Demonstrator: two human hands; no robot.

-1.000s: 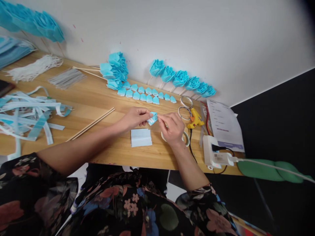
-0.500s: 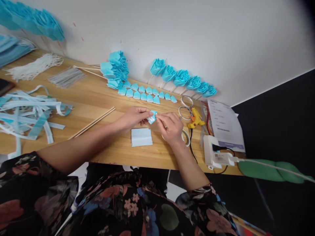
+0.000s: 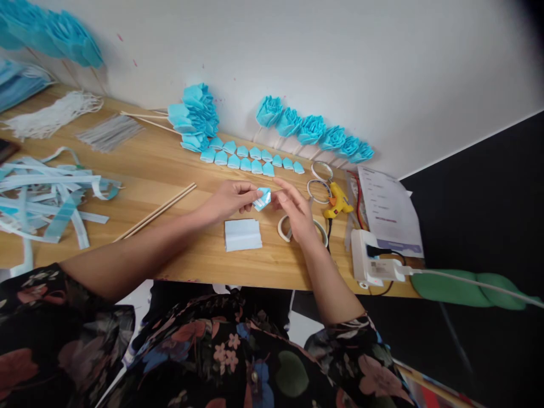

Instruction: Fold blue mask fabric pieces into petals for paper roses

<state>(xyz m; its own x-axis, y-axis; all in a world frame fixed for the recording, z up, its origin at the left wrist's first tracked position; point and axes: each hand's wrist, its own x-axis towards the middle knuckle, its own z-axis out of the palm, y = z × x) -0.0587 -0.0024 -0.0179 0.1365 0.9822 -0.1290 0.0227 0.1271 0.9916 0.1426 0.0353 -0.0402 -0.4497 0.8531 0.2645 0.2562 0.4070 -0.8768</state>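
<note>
Between the thumb and fingers of my left hand (image 3: 238, 196) is a small folded blue fabric piece (image 3: 263, 199), with white strips showing on it. My right hand (image 3: 296, 208) is just to its right, fingers stretched out and apart, gripping nothing that I can see. On the table below lies a stack of pale blue fabric rectangles (image 3: 243, 235). Behind my hands, two rows of folded blue petals (image 3: 245, 164) lie along the table. Rolls of tape (image 3: 284, 228) sit under and beside my right hand, partly hidden by it.
Blue fabric roses (image 3: 311, 130) lean on the wall, with a blue flower bunch (image 3: 198, 116) further left. A yellow glue gun (image 3: 339, 201), papers (image 3: 389, 209) and a white power strip (image 3: 361, 260) are on the right. Wooden sticks (image 3: 155, 212) and cut strips (image 3: 55, 192) lie left.
My right hand has let go of the blue piece, and its fingers have straightened and spread. My left hand still holds the piece. The camera view has shifted slightly.
</note>
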